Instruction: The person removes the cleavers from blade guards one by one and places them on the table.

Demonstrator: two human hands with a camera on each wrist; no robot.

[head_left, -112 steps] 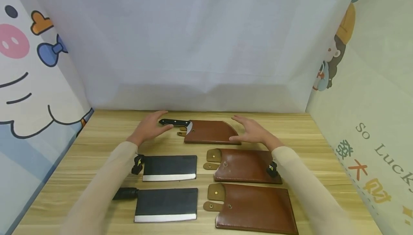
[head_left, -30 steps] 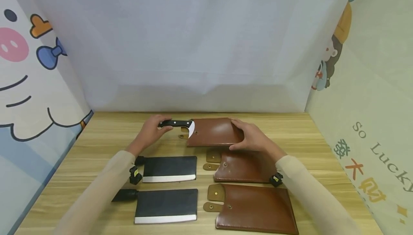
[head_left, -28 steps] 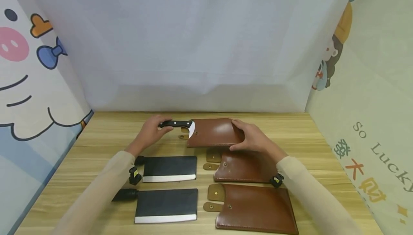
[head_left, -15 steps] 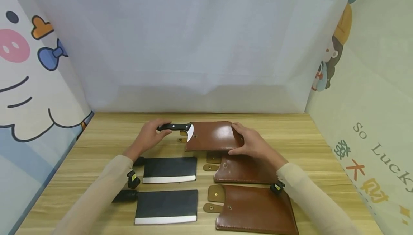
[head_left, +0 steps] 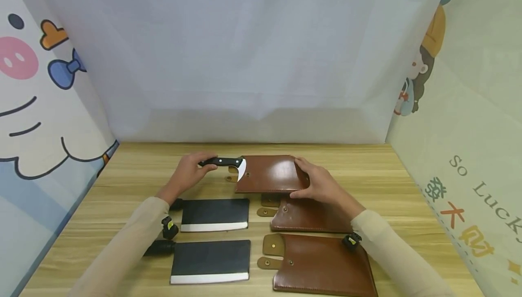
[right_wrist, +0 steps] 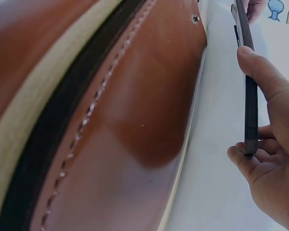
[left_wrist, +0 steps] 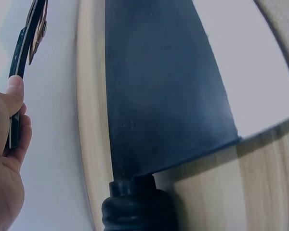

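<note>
A cleaver sits in a brown leather sheath (head_left: pixel 267 174), its black riveted handle (head_left: pixel 226 162) pointing left and a crescent of bright blade (head_left: pixel 242 170) showing at the sheath's mouth. My left hand (head_left: pixel 188 172) pinches the handle between thumb and fingers. At the other end, my right hand (head_left: pixel 320 181) grips the sheath's corner, thumb on the near edge. Both wrist views show the sheathed cleaver raised off the table, edge-on between the left hand (left_wrist: pixel 9 144) and the right hand (right_wrist: pixel 274 110). Its tan snap straps (head_left: pixel 232 174) hang open behind the handle.
Two bare black-bladed cleavers, one farther (head_left: pixel 215 214) and one nearer (head_left: pixel 210 261), lie at left on the wooden table (head_left: pixel 134 170). Two brown sheaths with unfastened straps, one farther (head_left: pixel 310 215) and one nearer (head_left: pixel 326 265), lie at right. A white cloth backdrop (head_left: pixel 261 61) stands behind.
Earlier the sheathed cleaver lay on the table with both hands apart from it. Both hands have taken hold of it, lifted it and brought it slightly nearer; the other pieces have stayed put.
</note>
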